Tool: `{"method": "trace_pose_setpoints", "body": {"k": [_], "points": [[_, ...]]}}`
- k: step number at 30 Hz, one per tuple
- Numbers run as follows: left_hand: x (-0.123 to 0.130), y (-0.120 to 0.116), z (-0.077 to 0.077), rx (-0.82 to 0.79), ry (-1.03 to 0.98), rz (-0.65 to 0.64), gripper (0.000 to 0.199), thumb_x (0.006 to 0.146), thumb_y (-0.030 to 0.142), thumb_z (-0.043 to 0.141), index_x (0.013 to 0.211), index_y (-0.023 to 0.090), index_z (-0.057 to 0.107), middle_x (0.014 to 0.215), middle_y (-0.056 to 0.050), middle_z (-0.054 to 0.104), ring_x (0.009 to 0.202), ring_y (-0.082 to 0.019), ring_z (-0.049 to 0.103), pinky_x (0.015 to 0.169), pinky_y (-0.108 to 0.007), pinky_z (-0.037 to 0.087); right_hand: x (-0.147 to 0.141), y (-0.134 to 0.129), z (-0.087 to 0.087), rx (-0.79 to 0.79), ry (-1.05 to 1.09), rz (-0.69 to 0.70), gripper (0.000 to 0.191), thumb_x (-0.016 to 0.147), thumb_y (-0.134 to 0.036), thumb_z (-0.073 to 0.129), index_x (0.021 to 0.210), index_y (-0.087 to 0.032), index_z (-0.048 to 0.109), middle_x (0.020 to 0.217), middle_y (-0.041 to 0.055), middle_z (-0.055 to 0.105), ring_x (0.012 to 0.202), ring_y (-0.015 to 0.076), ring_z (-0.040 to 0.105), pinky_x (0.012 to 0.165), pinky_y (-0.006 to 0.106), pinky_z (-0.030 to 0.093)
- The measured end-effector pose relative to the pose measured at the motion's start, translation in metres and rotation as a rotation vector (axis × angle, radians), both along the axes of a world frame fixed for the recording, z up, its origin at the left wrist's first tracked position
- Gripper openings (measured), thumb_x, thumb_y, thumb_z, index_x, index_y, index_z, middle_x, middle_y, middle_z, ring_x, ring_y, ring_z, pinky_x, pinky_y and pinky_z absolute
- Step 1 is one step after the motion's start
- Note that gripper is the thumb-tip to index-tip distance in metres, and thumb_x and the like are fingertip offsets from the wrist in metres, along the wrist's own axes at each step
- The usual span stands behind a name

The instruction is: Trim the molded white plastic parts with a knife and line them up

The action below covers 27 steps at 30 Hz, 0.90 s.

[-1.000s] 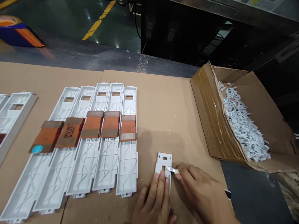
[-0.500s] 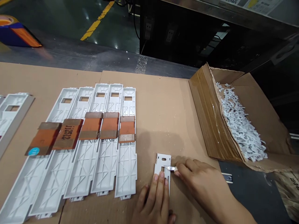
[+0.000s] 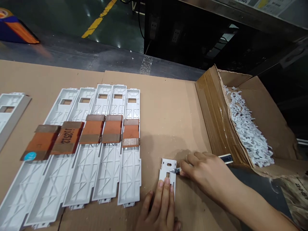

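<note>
A small white plastic plate (image 3: 168, 164) with slots and a square cutout lies on the cardboard. My left hand (image 3: 160, 205) holds it down, fingers stretched along its lower part and hiding much of it. In my right hand (image 3: 204, 171) is a craft knife (image 3: 225, 158), its rear end poking out behind the hand. The knife's tip touches or nearly touches the plate beside the cutout. To the left, several long white plastic panels (image 3: 130, 173) lie side by side, with orange blocks with brown taped ends (image 3: 131, 131) resting across them.
An open cardboard box (image 3: 211, 112) full of small white plastic pieces (image 3: 250, 128) stands at right. Another white panel (image 3: 14, 107) lies at far left. Cardboard sheeting (image 3: 166, 106) covers the table. A roll of tape on a blue and orange holder (image 3: 16, 30) sits at upper left.
My right hand has turned and shifted slightly up and right, tilting the knife so its rear end shows higher. My left hand and the plate have stayed in place.
</note>
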<state>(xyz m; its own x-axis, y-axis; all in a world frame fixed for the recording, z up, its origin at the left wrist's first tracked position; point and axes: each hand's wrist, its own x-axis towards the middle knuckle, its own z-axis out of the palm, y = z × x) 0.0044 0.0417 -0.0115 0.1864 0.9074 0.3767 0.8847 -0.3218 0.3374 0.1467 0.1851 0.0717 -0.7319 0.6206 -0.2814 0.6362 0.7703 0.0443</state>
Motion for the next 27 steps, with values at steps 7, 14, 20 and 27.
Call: {"method": "trace_pose_setpoints", "body": {"k": [7, 14, 20, 27], "points": [[0.003, 0.001, 0.001, 0.012, -0.027, 0.035, 0.044, 0.091, 0.038, 0.031, 0.108, 0.013, 0.063, 0.114, -0.007, 0.064, 0.118, -0.019, 0.046, 0.084, -0.035, 0.034, -0.022, 0.028, 0.015, -0.148, -0.164, 0.115, 0.006, 0.078, -0.022, 0.066, 0.072, -0.021, 0.064, 0.067, 0.0016, 0.063, 0.064, 0.0202, 0.057, 0.053, 0.031, 0.028], [0.003, 0.001, -0.002, 0.025, -0.02, 0.042, 0.045, 0.091, 0.038, 0.03, 0.106, 0.014, 0.063, 0.112, -0.007, 0.065, 0.125, -0.017, 0.039, 0.084, -0.035, 0.034, -0.046, 0.048, 0.02, -0.149, -0.239, 0.339, 0.013, 0.075, -0.014, 0.065, 0.063, -0.02, 0.062, 0.064, 0.0024, 0.062, 0.055, 0.0148, 0.05, 0.053, 0.032, 0.025], [0.004, 0.001, -0.002, 0.024, -0.022, 0.049, 0.045, 0.091, 0.04, 0.03, 0.106, 0.014, 0.063, 0.11, -0.007, 0.066, 0.127, -0.016, 0.037, 0.083, -0.034, 0.034, -0.07, 0.055, 0.026, -0.064, -0.273, 0.514, 0.028, 0.065, -0.013, 0.068, 0.047, -0.023, 0.051, 0.049, -0.0022, 0.053, 0.053, 0.0144, 0.043, 0.059, 0.032, 0.027], [-0.001, 0.002, 0.0, 0.018, 0.014, 0.006, 0.05, 0.091, 0.045, 0.029, 0.109, 0.013, 0.062, 0.114, -0.007, 0.064, 0.124, -0.017, 0.04, 0.085, -0.033, 0.034, -0.049, 0.058, 0.041, -0.051, -0.116, 0.404, 0.024, 0.069, -0.013, 0.067, 0.051, -0.022, 0.053, 0.054, -0.0007, 0.052, 0.055, 0.0152, 0.043, 0.059, 0.032, 0.024]]}}
